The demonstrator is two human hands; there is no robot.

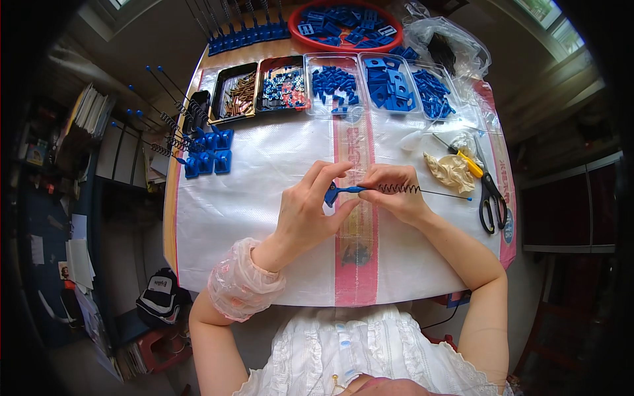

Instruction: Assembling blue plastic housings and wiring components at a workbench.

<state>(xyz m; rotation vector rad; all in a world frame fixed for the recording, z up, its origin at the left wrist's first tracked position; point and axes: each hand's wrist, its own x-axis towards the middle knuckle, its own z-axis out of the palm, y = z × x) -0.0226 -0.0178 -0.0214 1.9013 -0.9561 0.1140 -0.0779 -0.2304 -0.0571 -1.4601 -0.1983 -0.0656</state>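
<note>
Above the middle of the table I hold a blue plastic piece with a black coil spring and thin rod (399, 189), lying roughly level. My right hand (396, 195) pinches it where the blue stem meets the spring. The rod runs out to the right and ends in a small blue tip. My left hand (304, 204) curls round the wider blue end, thumb below and fingers above; part of that end is hidden. To the left, several similar spring pieces with blue bases (221, 162) stand grouped on the table.
Along the far side stand trays of brass-coloured screws (242, 94), nuts (284, 88) and blue parts (333, 82). A red basin (294, 28) of blue pieces sits behind them. Black scissors (489, 201), a yellow-handled screwdriver (470, 165) and crumpled tan material (449, 173) lie at the right.
</note>
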